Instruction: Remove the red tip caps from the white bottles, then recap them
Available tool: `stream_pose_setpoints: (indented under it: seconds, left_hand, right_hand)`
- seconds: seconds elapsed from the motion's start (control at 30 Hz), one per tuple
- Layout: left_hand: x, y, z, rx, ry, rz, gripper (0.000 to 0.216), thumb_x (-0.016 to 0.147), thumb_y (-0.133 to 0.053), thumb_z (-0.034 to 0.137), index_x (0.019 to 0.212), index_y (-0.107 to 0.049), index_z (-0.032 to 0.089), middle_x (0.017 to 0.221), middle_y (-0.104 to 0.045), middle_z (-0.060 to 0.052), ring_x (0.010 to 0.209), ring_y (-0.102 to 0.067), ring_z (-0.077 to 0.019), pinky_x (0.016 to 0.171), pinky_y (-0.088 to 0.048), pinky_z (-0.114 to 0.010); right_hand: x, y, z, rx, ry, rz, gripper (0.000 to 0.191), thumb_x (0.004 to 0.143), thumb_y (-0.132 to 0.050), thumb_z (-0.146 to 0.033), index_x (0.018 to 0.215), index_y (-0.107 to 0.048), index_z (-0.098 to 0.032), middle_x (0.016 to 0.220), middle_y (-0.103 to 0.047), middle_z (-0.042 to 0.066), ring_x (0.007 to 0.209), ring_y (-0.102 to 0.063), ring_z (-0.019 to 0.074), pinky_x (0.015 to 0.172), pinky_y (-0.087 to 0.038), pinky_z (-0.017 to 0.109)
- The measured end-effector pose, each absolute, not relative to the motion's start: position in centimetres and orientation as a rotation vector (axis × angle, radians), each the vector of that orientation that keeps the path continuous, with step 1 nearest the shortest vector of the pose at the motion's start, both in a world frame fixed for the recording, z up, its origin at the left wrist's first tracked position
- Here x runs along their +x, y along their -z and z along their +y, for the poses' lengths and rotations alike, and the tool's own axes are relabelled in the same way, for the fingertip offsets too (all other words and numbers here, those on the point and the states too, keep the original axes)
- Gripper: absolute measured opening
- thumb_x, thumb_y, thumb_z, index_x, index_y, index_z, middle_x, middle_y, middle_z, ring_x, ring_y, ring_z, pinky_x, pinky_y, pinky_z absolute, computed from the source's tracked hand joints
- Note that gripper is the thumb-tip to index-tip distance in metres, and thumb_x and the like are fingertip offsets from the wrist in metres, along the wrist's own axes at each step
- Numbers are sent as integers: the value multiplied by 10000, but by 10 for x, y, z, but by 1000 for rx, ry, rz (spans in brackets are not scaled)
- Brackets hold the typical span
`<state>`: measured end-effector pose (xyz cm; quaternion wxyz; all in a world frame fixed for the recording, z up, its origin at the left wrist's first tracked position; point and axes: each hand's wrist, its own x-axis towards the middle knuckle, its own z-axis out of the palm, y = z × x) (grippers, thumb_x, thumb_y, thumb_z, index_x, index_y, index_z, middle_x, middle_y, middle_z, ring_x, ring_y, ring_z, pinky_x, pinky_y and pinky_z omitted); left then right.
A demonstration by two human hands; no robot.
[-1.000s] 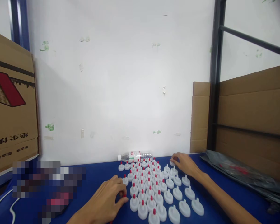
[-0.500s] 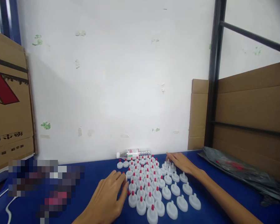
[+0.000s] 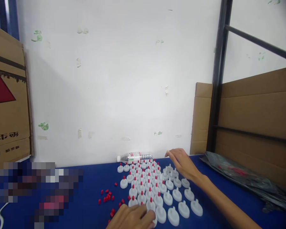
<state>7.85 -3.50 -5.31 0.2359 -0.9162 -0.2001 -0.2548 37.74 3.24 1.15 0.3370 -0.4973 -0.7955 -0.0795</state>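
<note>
Several white caps (image 3: 154, 187) stand in rows on the blue table (image 3: 90, 181); most carry a red tip, while the right-hand ones (image 3: 183, 208) are plain white. Loose red tips (image 3: 107, 197) lie scattered left of the rows. My left hand (image 3: 132, 218) rests at the near edge of the rows, fingers curled against the closest caps; I cannot see anything in it. My right hand (image 3: 181, 163) hovers over the far right caps, fingers bent downward and slightly apart.
A clear water bottle (image 3: 134, 157) lies against the white wall behind the caps. A grey plastic bag (image 3: 243, 178) lies on the right. Cardboard boxes stand at left (image 3: 7, 105) and right (image 3: 257, 108), with a black frame post (image 3: 216, 76) between.
My left hand has pulled back toward me, uncovering the scattered red tips. My right hand has lifted slightly and shifted left at the far caps.
</note>
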Motion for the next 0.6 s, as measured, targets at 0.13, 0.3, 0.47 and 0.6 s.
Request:
stream_pose_setpoints:
  seconds: [0.13, 0.3, 0.47, 0.6]
  left_hand:
    - [70, 28, -39, -2466, 1068, -386, 204, 1069, -381, 182, 968, -558, 192, 738, -692, 23, 518, -645, -105, 435, -378, -227]
    - [62, 19, -38, -2482, 1280, -381, 109, 1035, -457, 131, 1036, -558, 170, 824, -713, -16, 705, -703, -125, 540, -459, -194]
    - [61, 23, -33, -2384, 1211, -625, 140, 1042, -415, 197, 951, -522, 208, 771, -662, -5, 600, -650, -154, 497, -426, -244]
    - [63, 24, -32, -2375, 1017, -708, 238, 992, -330, 109, 920, -521, 231, 744, -645, 0, 571, -630, -171, 454, -348, -268]
  right_hand:
    - [343, -20, 0, -815, 360, -2328, 497, 1008, -402, -560, 1278, -581, -182, 1168, -697, 135, 1033, -635, 268, 989, -409, 463]
    - [295, -10, -27, -476, 500, -2343, 543, 953, -572, -549, 1330, -526, -162, 1125, -726, 128, 990, -677, 242, 946, -451, 412]
    - [276, 3, -33, -449, 469, -2287, 231, 942, -581, -270, 1145, -587, -160, 927, -737, 62, 805, -680, 201, 879, -491, 388]
    - [274, 3, -36, -430, 503, -2314, 200, 962, -583, -239, 1143, -589, -153, 947, -740, 65, 813, -683, 191, 893, -499, 384]
